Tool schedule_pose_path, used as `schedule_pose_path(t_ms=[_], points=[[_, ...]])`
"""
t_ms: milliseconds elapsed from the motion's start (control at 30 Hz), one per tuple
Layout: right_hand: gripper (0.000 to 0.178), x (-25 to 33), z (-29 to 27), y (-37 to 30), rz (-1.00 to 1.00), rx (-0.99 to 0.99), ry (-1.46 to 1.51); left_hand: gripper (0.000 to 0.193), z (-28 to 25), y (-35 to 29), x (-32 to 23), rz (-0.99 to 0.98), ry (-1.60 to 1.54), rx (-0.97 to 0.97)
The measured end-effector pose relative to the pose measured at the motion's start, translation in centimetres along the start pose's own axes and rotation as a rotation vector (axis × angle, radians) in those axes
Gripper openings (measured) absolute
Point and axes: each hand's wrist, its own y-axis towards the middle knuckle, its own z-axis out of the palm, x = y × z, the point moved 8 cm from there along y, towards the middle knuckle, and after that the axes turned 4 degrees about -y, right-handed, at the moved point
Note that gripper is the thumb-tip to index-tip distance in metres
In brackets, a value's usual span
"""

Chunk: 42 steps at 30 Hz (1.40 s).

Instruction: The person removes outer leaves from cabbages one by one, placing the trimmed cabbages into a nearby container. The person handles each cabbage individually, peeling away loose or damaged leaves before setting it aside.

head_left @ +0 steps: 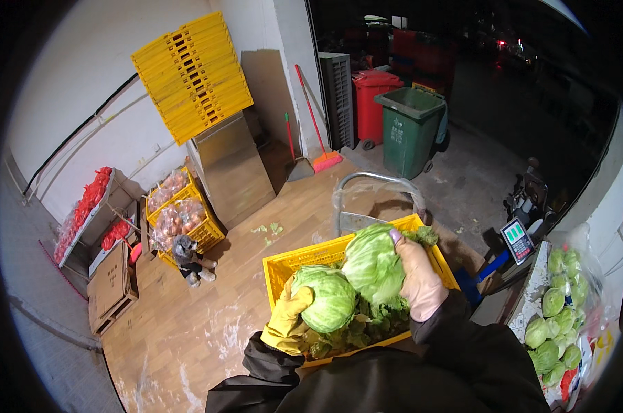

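Observation:
My left hand (288, 318), in a yellow glove, is closed around the left side of a round green cabbage (324, 297). A second, looser-leaved cabbage (373, 263) is gripped from its right side by my right hand (421, 279). The two heads sit side by side over a yellow plastic crate (299, 256), nearly touching. Leafy greens (366, 327) lie beneath them inside the crate, and more curly leaves (425, 236) show at its far right corner. The fingers of my right hand are partly hidden behind the cabbage.
A metal trolley handle (377, 177) rises behind the crate. To the right are a scale (516, 241) and a table of bagged cabbages (555, 323). A small grey dog (189, 258) is by yellow crates of bagged produce (180, 217). Bins (407, 131) stand beyond.

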Motion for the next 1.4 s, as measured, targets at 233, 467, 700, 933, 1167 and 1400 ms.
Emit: schedule_pose_path(t_ms=[233,467,700,933,1167,1400], points=[[0.033,2.8,0.6,1.0,-0.43,0.114,-0.398,0.088,3.9,-2.4,-1.2,-0.016,-0.091,0.192],[0.059,-8.2,2.3,3.1,-0.541,0.464,-1.966,0.042,0.0,-0.4,-0.2,0.113,0.358,0.037],[0.026,-5.2,-1.5,4.7,-0.354,0.232,-1.718,0.036,2.5,-1.5,-1.3,0.174,0.111,-0.11],[0.07,1.7,4.4,-2.4,-0.827,0.92,-1.046,0.063,6.9,0.4,5.1,-0.38,-0.233,0.147],[0.066,-3.5,-11.5,4.3,-0.065,0.335,0.338,0.109,8.8,1.0,12.5,-0.995,0.03,0.342],[0.048,-4.2,-29.9,-3.2,-0.213,0.026,0.836,0.08,7.5,5.2,20.0,-0.792,0.234,0.154]])
